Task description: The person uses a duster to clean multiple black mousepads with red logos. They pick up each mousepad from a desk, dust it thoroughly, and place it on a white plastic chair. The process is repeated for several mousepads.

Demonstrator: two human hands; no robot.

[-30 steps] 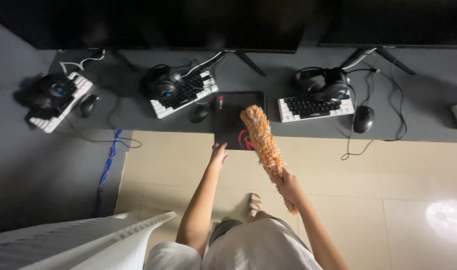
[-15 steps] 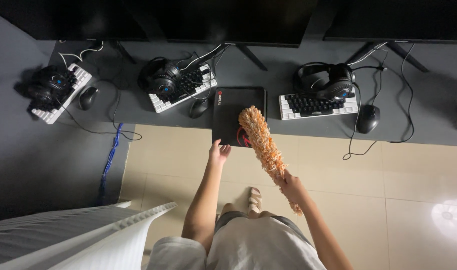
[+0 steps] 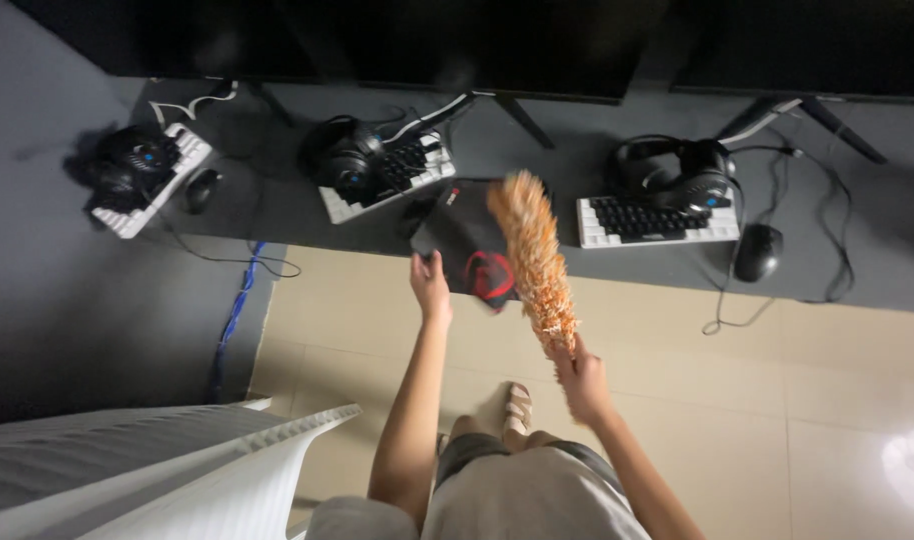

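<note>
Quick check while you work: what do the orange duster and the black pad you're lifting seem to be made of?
The duster, held by the right hand, looks like fluffy synthetic fibre or feathers: shaggy, matte orange strands. Motion blur leaves open which. The black mouse pad, raised at its edge by the left hand, looks like soft cloth-topped rubber: it is thin, matte and bends off the grey desk.

The scene is viewed from a single head-worn camera, aimed steeply downward from standing height, well above the grey table [image 3: 537, 215] and tiled floor [image 3: 777, 400].
</note>
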